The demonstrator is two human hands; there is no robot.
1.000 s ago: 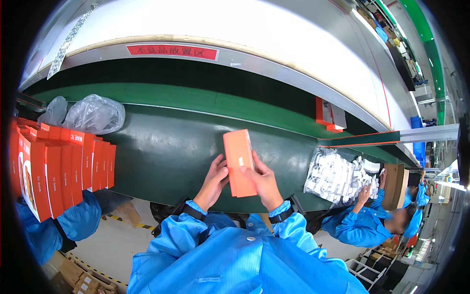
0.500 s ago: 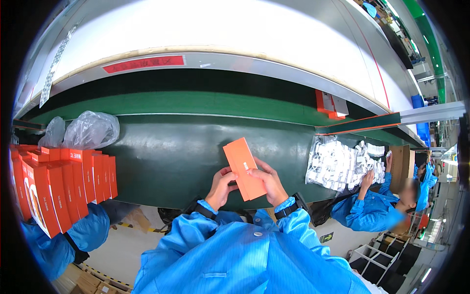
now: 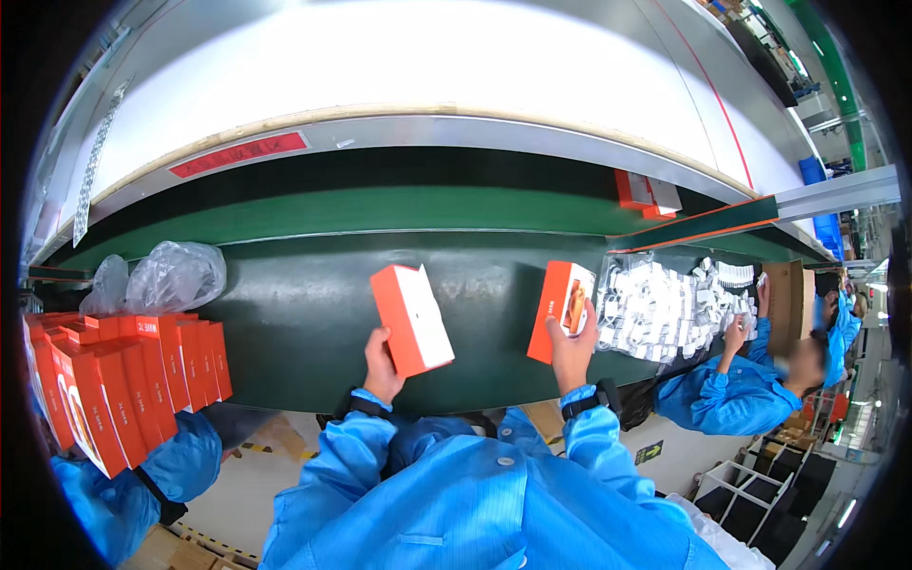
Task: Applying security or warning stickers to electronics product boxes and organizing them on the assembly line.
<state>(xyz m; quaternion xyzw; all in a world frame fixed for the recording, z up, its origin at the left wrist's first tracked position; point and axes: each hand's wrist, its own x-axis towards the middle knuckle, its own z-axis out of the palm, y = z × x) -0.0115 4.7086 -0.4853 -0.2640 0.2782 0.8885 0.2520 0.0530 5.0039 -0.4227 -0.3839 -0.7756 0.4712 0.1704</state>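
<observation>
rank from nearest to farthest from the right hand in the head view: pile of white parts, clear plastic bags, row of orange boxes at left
From the right hand:
1. Pile of white parts, just to its right on the belt.
2. Clear plastic bags, far left on the belt.
3. Row of orange boxes, left edge, slightly farther.

A dark green conveyor belt carries clear bags and white packets.

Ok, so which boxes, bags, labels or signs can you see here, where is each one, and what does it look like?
Orange box lid: in the left hand, white inside.
Orange box tray: in the right hand, over the green belt.
Row of orange boxes: upright, far left.
Clear plastic bags: crumpled, behind that row.
White packets: heaped at right.
Red strip label: on the grey rail.
Orange and white box: far belt.
</observation>
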